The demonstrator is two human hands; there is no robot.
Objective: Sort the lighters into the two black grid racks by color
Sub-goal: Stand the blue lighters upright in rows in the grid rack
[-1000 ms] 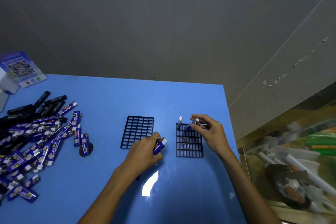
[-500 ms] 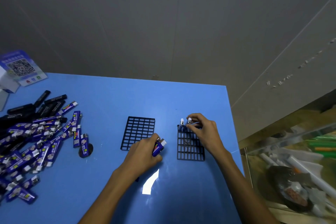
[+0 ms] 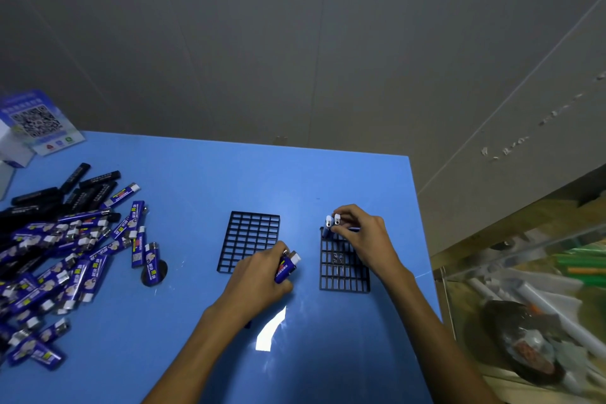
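Head view: curled hands (image 3: 360,233) pinch lighters (image 3: 337,220).

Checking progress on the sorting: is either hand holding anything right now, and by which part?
The left hand grips a blue lighter around its lower body. The right hand pinches the white top of a lighter standing in the right rack.

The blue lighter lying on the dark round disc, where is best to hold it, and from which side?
Pinch the blue lighter on the disc across its long narrow sides at mid-body, coming from above: it lies flat, its right side is free, and neighbours crowd its left.
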